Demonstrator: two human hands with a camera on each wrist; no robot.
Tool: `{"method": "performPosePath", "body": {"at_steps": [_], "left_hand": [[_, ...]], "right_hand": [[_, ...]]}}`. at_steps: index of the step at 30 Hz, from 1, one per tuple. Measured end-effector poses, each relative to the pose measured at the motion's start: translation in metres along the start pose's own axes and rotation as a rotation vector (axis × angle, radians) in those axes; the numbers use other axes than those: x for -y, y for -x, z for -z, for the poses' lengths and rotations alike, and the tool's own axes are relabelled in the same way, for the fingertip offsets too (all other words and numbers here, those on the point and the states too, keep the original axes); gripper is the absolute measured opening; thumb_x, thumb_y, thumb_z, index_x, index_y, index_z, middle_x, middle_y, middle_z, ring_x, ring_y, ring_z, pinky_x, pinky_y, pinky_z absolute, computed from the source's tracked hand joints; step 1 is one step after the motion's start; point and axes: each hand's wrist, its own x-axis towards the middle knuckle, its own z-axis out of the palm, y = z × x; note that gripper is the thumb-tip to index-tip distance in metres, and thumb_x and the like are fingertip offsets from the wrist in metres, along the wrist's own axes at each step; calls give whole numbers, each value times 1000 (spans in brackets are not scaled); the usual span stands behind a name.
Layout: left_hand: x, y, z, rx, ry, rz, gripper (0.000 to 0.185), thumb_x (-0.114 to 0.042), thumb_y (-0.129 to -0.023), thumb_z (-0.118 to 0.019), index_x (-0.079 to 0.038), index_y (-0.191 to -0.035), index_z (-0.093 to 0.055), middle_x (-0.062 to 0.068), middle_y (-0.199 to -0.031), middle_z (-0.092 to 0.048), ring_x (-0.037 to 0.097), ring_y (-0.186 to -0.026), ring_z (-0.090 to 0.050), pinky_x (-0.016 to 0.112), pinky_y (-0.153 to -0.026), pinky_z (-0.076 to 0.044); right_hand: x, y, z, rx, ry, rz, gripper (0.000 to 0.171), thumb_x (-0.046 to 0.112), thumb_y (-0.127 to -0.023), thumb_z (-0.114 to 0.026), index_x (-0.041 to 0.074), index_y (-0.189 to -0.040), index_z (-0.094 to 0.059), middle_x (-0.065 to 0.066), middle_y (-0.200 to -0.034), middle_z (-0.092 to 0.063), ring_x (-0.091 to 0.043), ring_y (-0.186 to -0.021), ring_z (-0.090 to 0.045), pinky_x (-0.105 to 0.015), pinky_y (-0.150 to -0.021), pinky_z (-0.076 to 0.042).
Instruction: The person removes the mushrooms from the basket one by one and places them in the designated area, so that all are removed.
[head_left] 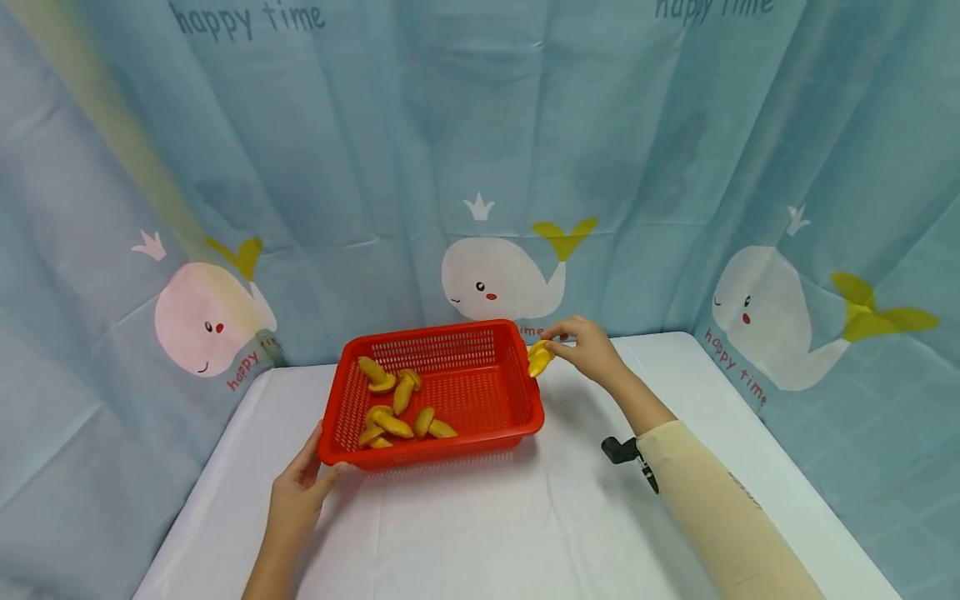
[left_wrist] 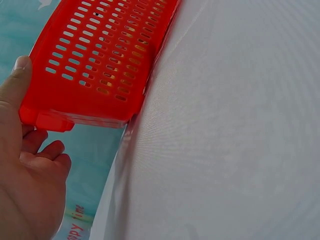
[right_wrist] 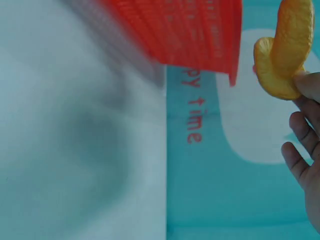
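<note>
Item: two yellow-orange fruit slices (head_left: 539, 358), crescent-shaped, smooth and glossy, stacked one against the other, their curved backs a deeper orange than the pale yellow edges. The right hand (head_left: 592, 348) is pinching them between thumb and fingertips, just off the basket's rim at about 3 o'clock, held above the tabletop; in the right wrist view the pair (right_wrist: 282, 50) is showing clearly beside the basket's corner, with the remaining fingers hanging loosely curled.

Item: red plastic basket (head_left: 525, 400), rectangular, slotted walls and floor, sitting at the centre of the white table (head_left: 525, 533). More slices of the same kind (head_left: 397, 408) are lying scattered in its left half, roughly toward 9 o'clock.

Item: left hand (head_left: 296, 496), gripping the basket's near-left corner at about 7 o'clock, thumb lying on the rim and fingers curling beneath the lip (left_wrist: 47, 120).

Backdrop: a blue curtain (head_left: 637, 167) printed with white whales is hanging at 12 o'clock.
</note>
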Motion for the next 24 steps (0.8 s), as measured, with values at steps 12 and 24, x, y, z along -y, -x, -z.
{"method": "performPosePath", "body": {"at_steps": [12, 24], "left_hand": [[1, 0, 0, 6, 10, 3, 76, -18, -93, -75, -30, -159, -39, 1, -165, -37, 4, -149, -36, 7, -104, -40], [5, -2, 0, 3, -24, 16, 75, -22, -94, -74, -32, -159, -37, -2, -164, -37, 6, -150, -35, 15, -107, -40]], "right_hand": [[-39, 4, -3, -30, -11, -46, 15, 20, -96, -75, 13, -108, -79, -10, -108, -70, -36, -103, -59, -40, -83, -49], [-66, 5, -12, 1, 2, -110, 15, 20, -96, -74, 13, -108, -79, -9, -105, -69, -37, -102, -58, -37, -79, -46]]}}
